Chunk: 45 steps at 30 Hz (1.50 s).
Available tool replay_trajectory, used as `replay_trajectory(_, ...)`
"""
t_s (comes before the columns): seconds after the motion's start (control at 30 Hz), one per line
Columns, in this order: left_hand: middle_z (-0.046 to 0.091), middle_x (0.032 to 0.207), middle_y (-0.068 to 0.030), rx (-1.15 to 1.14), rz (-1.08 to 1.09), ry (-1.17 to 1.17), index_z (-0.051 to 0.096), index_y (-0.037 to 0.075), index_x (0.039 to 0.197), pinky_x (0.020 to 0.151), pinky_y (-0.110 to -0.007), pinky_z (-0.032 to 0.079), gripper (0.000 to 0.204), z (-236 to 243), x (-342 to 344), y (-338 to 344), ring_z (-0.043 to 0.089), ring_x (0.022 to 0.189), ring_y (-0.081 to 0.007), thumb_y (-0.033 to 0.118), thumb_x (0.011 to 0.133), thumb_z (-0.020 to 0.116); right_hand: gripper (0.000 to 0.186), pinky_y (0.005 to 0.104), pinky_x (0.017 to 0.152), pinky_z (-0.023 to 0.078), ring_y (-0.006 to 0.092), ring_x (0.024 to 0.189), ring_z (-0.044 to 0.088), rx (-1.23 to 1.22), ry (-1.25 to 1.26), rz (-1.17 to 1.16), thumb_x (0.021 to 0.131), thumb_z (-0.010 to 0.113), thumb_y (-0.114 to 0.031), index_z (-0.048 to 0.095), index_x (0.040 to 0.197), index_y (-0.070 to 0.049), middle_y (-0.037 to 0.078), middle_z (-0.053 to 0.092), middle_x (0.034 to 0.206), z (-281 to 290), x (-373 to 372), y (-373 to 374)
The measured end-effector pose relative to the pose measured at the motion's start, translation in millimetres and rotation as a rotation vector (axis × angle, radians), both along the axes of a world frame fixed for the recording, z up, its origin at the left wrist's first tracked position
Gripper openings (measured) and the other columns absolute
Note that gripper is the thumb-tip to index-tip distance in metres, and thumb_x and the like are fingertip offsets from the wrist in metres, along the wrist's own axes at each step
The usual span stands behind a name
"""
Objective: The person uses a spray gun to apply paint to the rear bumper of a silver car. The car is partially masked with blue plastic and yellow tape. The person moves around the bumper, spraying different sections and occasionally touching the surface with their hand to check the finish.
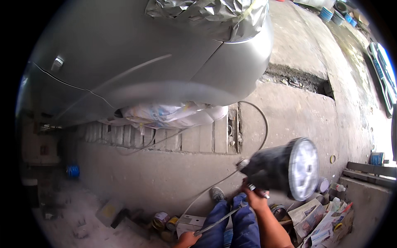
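My right hand [256, 200] is wrapped round the handle of a paint spray gun [271, 167]. The gun's large dark cup has a pale round lid and is tilted to the right, slightly blurred. Low in the view, my left hand [188, 239] is closed on the grey air hose [221, 219], which runs up across my legs toward the gun. Ahead and to the left stands a silver-grey car body [153, 70], apart from the gun. Plastic sheeting [173, 113] covers its wheel, and crumpled silver sheeting [211, 18] lies over the part at the top.
A slatted floor channel [188, 140] runs beneath the car. More hose [266, 124] curves over the concrete. Newspapers [316, 221] and paint cans lie at lower right; more cans [160, 220] and a box [190, 223] sit near my feet. A broken pit [297, 80] is at upper right.
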State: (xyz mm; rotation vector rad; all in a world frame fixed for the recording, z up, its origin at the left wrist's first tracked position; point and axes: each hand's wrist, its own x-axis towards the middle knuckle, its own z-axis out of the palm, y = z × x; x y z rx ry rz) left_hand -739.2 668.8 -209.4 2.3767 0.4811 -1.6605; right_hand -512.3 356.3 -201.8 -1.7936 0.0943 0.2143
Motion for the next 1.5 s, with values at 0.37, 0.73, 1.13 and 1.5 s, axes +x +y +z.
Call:
replay_trajectory(0.37,0.065,0.086,-0.0175,-0.164,-0.040,-0.187,0.060,0.007,0.088,0.075,-0.049,0.048,0.029,-36,33,-32,0.061,0.086,-0.0389,0.036,0.082,0.060,0.036,0.0180,0.054,0.039,0.0063,0.069,0.056,0.364,0.135,-0.731,0.093,0.054,-0.019,0.048,0.127,-0.008,0.004,0.061,0.085,13,14,-42)
replay_trajectory(0.73,0.059,0.106,-0.0208,-0.363,-0.102,-0.161,0.060,0.005,0.104,0.084,-0.044,0.046,0.028,-69,12,-91,0.056,0.099,-0.0396,0.024,0.083,0.062,0.013,0.0320,0.072,0.048,0.0189,0.081,0.061,0.116,0.068,-0.209,0.085,0.062,-0.017,0.063,0.085,-0.005,0.005,0.063,0.089,-63,21,-48)
replay_trajectory(1.13,0.058,0.109,-0.0202,-0.511,-0.032,-0.032,0.051,0.007,0.128,0.089,-0.041,0.045,0.047,-94,-15,-78,0.056,0.103,-0.0375,0.030,0.088,0.058,0.030,0.0202,0.049,0.040,0.0092,0.059,0.054,0.542,0.201,-0.748,0.090,0.063,-0.028,0.054,0.108,-0.006,0.005,0.061,0.082,-97,29,-41)
replay_trajectory(1.5,0.058,0.104,-0.0198,-0.507,-0.075,-0.205,0.055,0.009,0.121,0.081,-0.046,0.048,0.038,-115,-5,-88,0.057,0.095,-0.0407,0.027,0.088,0.056,0.021,0.0238,0.058,0.044,0.0101,0.064,0.055,0.203,-0.077,-0.474,0.089,0.060,-0.016,0.056,0.106,-0.004,0.002,0.059,0.076,-138,27,-42)
